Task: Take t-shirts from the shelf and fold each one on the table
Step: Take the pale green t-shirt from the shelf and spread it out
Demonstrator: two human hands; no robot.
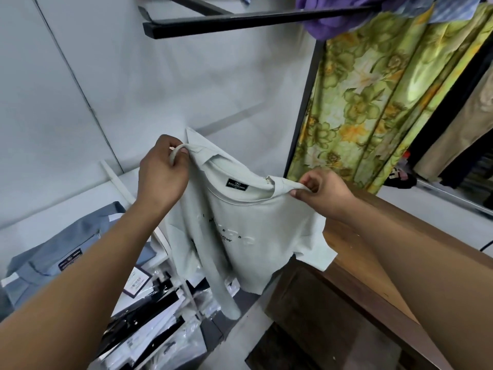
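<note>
A pale mint t-shirt [248, 231] with a black neck label and faint chest lettering hangs in the air in front of me. My left hand [160, 172] pinches its left shoulder. At the other shoulder, my right hand [324, 193] pinches the cloth by the collar. The shirt droops between both hands, one sleeve trailing down over the packaged clothes below. Its right sleeve hangs over the near corner of the brown wooden table [354, 265].
A grey-blue folded shirt [61, 249] lies on the white shelf [117, 180] at left. Several plastic-wrapped garments [149, 316] are piled below. A black metal rail [240, 21] runs overhead. A green floral curtain [373, 102] hangs at right, with purple cloth [328, 20] above.
</note>
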